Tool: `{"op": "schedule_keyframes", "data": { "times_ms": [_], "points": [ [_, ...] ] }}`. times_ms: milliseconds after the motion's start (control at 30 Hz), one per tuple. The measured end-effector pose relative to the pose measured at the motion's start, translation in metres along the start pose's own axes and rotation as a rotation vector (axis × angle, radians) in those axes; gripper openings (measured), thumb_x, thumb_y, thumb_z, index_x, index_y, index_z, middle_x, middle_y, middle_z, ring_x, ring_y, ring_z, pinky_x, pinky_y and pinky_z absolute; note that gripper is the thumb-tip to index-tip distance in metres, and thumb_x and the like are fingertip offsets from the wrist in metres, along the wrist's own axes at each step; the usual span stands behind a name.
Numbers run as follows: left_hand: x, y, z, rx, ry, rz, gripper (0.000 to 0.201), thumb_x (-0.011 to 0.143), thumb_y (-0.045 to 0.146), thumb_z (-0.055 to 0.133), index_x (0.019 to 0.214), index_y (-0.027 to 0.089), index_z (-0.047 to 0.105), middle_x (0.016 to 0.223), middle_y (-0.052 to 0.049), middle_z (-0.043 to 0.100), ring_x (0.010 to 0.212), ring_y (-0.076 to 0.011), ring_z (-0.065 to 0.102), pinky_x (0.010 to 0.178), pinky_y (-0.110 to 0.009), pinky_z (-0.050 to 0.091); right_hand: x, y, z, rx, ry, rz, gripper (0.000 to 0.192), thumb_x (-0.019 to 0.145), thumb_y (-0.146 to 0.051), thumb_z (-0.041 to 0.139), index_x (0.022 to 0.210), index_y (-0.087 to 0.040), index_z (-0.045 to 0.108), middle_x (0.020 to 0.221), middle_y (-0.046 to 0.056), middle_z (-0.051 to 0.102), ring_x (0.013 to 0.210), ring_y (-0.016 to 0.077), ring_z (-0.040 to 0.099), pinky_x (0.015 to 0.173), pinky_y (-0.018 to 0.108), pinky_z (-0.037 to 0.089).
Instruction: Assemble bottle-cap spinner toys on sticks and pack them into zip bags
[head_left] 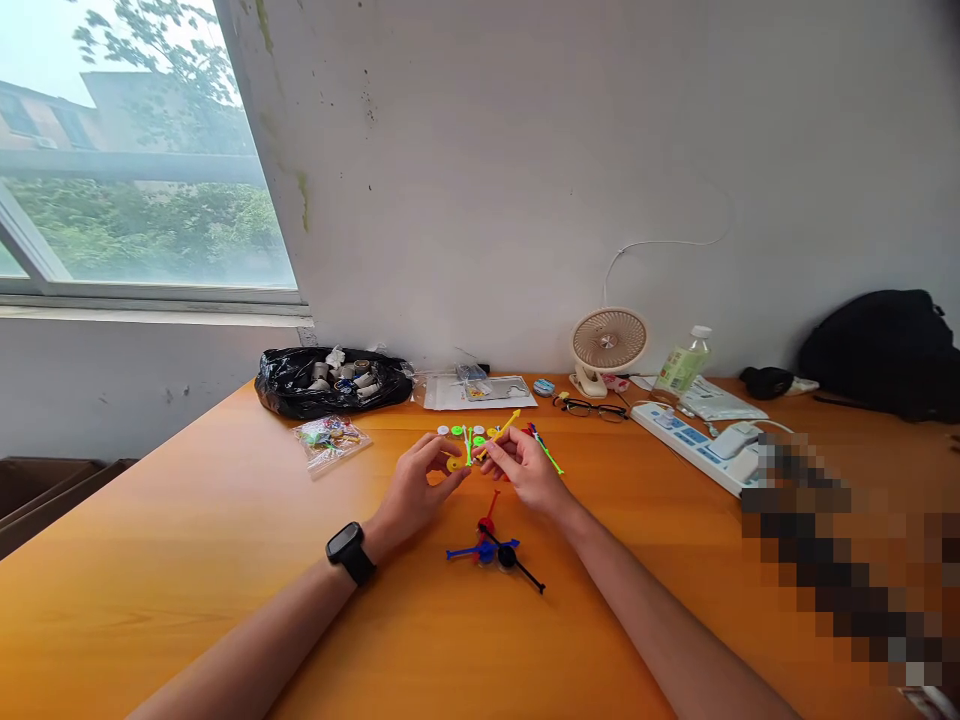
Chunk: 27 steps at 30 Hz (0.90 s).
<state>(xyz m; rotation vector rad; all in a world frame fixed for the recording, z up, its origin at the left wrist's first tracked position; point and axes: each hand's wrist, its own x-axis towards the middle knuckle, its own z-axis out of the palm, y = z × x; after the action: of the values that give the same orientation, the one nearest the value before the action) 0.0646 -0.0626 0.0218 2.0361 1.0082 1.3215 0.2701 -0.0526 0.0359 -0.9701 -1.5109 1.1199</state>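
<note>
Left hand pinching a yellow disc, right hand gripping a yellow rod, both above orange table.

1. The bag is lying at the surface's back, left of centre frame.
2. The fan is standing right of centre, before the wall.
3. The power strip is lying right of the fan.
4. The joined sticks are lying below both hands, centre frame.

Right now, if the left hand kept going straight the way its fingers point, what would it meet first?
Probably the right hand: the left hand points right toward it, holding a yellow disc. Depth is unclear, though the gap looks small.
</note>
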Motion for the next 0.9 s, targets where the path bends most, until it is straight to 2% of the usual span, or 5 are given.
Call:
{"op": "schedule_keyframes", "data": {
  "times_ms": [133,333,433,567,900],
  "points": [
    [0.002,-0.008,0.003,-0.252,0.009,-0.158,0.031,0.083,0.042,0.082,0.098,0.019,0.068,0.094,-0.004,0.072,0.078,-0.0156,0.067,0.073,-0.028,0.057,-0.001,-0.002,0.001,0.047,-0.039,0.033,0.044,0.079,-0.059,0.079,0.087,-0.022,0.056,0.079,0.002,0.072,0.055,0.0128,0.061,0.054,0.027,0.049],
    [0.002,-0.003,0.000,-0.465,-0.033,-0.289,0.042,0.075,0.043,0.089,0.102,0.018,0.069,0.092,-0.005,0.077,0.083,-0.0207,0.074,0.078,-0.033,0.062,-0.004,-0.006,0.002,-0.141,-0.112,-0.097,0.032,0.085,-0.051,0.075,0.085,-0.020,0.071,0.078,0.001,0.067,0.069,0.0148,0.058,0.062,0.028,0.045],
    [0.002,0.001,-0.003,-0.435,-0.055,-0.263,0.038,0.079,0.042,0.086,0.103,0.018,0.072,0.107,-0.008,0.077,0.095,-0.0227,0.075,0.087,-0.035,0.061,-0.006,-0.005,0.002,-0.210,-0.112,-0.114,0.025,0.088,-0.044,0.072,0.084,-0.019,0.073,0.071,-0.001,0.062,0.063,0.0134,0.051,0.057,0.027,0.037],
    [0.002,0.000,-0.004,-0.377,-0.056,-0.215,0.035,0.084,0.043,0.082,0.104,0.016,0.074,0.105,-0.009,0.077,0.093,-0.0210,0.073,0.085,-0.032,0.060,-0.007,-0.004,0.001,-0.235,-0.092,-0.110,0.023,0.088,-0.041,0.071,0.083,-0.019,0.073,0.064,-0.003,0.053,0.058,0.0121,0.041,0.054,0.027,0.029],
    [0.003,-0.007,-0.006,-0.306,-0.058,-0.136,0.032,0.085,0.040,0.081,0.104,0.016,0.074,0.101,-0.008,0.077,0.092,-0.0201,0.072,0.086,-0.033,0.060,-0.005,-0.003,0.000,-0.205,-0.086,-0.130,0.025,0.087,-0.044,0.073,0.086,-0.019,0.074,0.074,0.001,0.063,0.065,0.0141,0.050,0.059,0.028,0.036]
  ]
}}
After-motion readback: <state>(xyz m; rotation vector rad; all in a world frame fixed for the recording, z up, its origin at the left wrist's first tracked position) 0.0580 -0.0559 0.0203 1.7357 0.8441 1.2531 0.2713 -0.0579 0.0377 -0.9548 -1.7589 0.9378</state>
